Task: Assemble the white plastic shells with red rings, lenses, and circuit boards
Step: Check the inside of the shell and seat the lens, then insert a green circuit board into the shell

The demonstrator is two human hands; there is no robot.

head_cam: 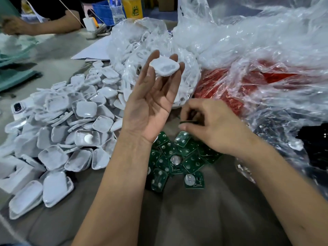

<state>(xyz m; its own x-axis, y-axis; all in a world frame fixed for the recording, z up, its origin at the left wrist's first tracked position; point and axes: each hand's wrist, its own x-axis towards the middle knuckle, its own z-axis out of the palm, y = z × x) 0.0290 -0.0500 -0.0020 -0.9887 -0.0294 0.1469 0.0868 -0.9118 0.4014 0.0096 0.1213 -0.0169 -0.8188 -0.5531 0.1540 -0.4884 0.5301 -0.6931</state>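
Note:
My left hand (150, 107) is raised palm up and pinches one white plastic shell (164, 67) between the thumb and fingertips. Lower and to the right, my right hand (213, 125) pinches a green circuit board (188, 122), seen edge-on, just above a pile of green circuit boards (177, 160) on the brown cloth. A large heap of white shells (71, 121) lies to the left. Red rings (230, 89) fill a clear plastic bag at the right. I cannot make out any lenses.
Another clear bag of white parts (142, 50) sits behind my left hand. Crumpled plastic film (266, 41) covers the right side. White boxes (16, 173) stand at the left edge. Another person's arm (35, 25) rests at the far left, near a white sheet (95, 50).

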